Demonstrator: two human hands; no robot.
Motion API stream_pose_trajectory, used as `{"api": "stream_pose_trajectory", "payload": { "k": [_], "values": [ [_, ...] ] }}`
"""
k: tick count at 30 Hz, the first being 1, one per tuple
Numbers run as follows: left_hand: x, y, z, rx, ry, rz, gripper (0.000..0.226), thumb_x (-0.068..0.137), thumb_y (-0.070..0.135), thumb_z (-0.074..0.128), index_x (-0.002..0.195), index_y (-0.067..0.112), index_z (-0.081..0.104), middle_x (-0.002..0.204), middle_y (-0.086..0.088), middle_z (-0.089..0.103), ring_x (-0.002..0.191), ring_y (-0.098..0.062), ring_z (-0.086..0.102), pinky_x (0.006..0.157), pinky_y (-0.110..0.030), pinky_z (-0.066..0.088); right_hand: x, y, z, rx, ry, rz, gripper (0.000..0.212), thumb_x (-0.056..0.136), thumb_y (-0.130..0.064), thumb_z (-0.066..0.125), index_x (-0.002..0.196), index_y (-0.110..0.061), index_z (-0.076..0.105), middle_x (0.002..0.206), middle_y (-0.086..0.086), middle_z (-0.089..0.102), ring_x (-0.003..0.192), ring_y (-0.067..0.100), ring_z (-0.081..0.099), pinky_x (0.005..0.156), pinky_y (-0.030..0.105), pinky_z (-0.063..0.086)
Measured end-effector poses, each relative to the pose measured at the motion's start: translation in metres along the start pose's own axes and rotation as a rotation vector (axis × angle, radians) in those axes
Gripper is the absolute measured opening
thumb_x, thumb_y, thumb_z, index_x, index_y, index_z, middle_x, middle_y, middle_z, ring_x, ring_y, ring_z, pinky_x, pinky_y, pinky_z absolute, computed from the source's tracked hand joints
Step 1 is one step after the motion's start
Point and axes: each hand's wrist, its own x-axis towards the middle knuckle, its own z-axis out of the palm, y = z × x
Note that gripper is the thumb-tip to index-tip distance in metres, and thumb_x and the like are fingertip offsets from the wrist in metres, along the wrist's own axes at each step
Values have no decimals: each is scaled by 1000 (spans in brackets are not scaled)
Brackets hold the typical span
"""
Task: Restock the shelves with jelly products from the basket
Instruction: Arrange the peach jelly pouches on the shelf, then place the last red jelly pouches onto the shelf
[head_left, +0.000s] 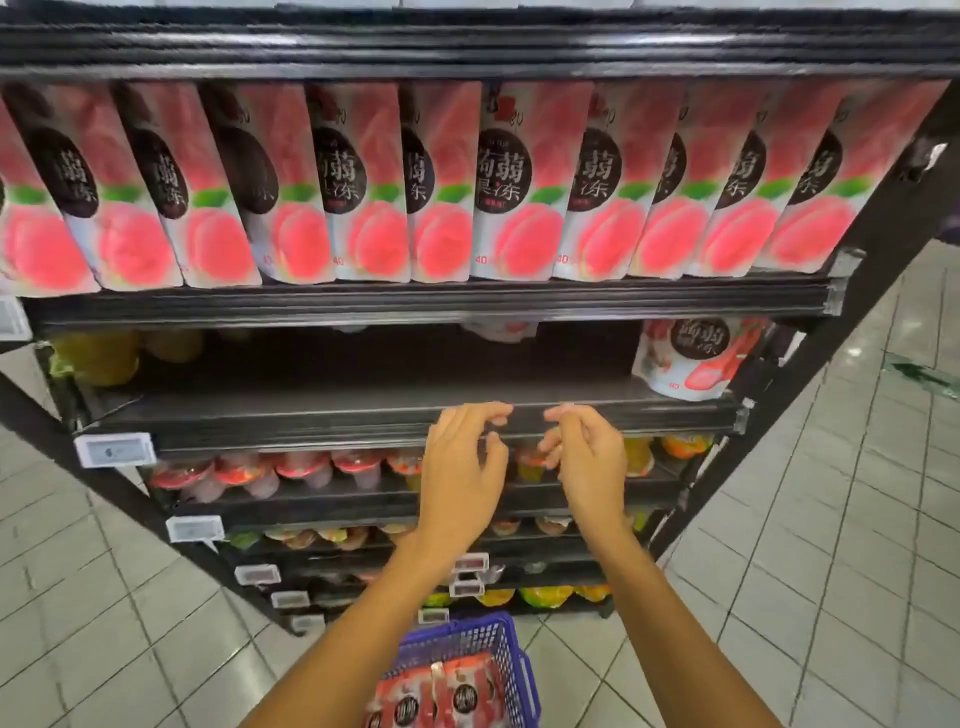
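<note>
A blue basket (506, 644) stands on the floor below me, holding several red-and-white jelly pouches (441, 696). My left hand (460, 467) and my right hand (584, 457) hover side by side in front of the second shelf's front edge (311, 421), fingers loosely curled, holding nothing. That shelf is mostly bare: one red-and-white jelly pouch (691, 358) stands at its right end, and yellow packs (98, 356) sit at its left. A row of pink peach jelly pouches (509, 182) fills the shelf above.
Lower shelves carry red-lidded jelly cups (291, 467) and orange and yellow cups (550, 595). White price tags (114, 449) clip to the shelf edges at the left. Grey tiled floor (831, 519) lies on both sides of the rack.
</note>
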Motion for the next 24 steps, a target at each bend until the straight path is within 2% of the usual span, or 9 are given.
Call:
{"api": "stream_pose_trajectory", "payload": {
  "k": [4, 7, 9, 11, 13, 16, 19, 22, 24],
  "values": [
    [-60, -54, -9, -68, -127, -165, 25, 94, 9, 51, 111, 21, 64, 100, 16, 59, 94, -7, 53, 84, -19, 43, -49, 56, 15, -108, -68, 217, 24, 97, -16, 51, 83, -19, 69, 58, -4, 65, 48, 6, 57, 45, 17, 42],
    [-117, -106, -8, -117, -236, -404, 28, 95, 4, 52, 114, 22, 62, 96, 12, 57, 84, 4, 54, 72, -11, 40, -90, 106, 25, -217, -115, 371, 23, 97, -16, 52, 83, -16, 70, 58, -5, 65, 47, 3, 57, 45, 17, 42],
    [-158, -143, -4, -136, -275, -535, 25, 93, -2, 55, 108, 15, 63, 92, 14, 59, 81, 6, 57, 71, -9, 40, -117, 145, 32, -280, -146, 457, 24, 98, -15, 53, 79, -15, 69, 63, -3, 66, 52, 6, 59, 48, 20, 43],
    [-199, -181, 1, -151, -292, -642, 18, 89, -9, 57, 99, 3, 66, 93, 10, 63, 87, -9, 64, 76, -19, 46, -140, 186, 40, -331, -166, 549, 25, 96, -15, 55, 74, -18, 66, 70, 5, 69, 59, 13, 61, 54, 24, 45],
    [-241, -220, 10, -142, -322, -740, 14, 88, -11, 58, 95, -2, 65, 98, -2, 67, 91, -24, 65, 82, -28, 50, -159, 230, 48, -352, -202, 640, 26, 96, -14, 56, 73, -20, 66, 70, 5, 70, 60, 11, 63, 53, 22, 47],
    [-304, -278, 27, -87, -368, -921, 9, 92, -1, 61, 97, 2, 68, 99, -13, 69, 89, -29, 66, 77, -42, 55, -184, 299, 56, -378, -233, 732, 27, 95, -12, 59, 70, -20, 64, 70, 4, 69, 63, 18, 65, 52, 20, 50],
    [-366, -334, 50, -19, -395, -1031, 10, 93, 2, 59, 97, 2, 68, 96, -13, 70, 87, -29, 65, 79, -37, 52, -202, 376, 63, -418, -256, 803, 29, 95, -8, 59, 69, -21, 62, 68, -1, 67, 62, 18, 63, 47, 14, 48],
    [-419, -392, 81, 34, -472, -1144, 16, 95, 7, 57, 105, 0, 69, 105, -15, 70, 99, -30, 65, 87, -36, 48, -216, 461, 70, -504, -298, 831, 27, 95, -4, 56, 71, -14, 63, 66, 1, 64, 58, 13, 60, 45, 11, 44],
    [-453, -431, 104, 50, -473, -1217, 20, 96, 8, 56, 110, -1, 67, 109, -17, 70, 103, -31, 65, 88, -35, 47, -225, 520, 77, -563, -347, 858, 26, 95, -2, 52, 71, -8, 60, 64, 7, 60, 56, 17, 54, 48, 17, 44]
  ]
}}
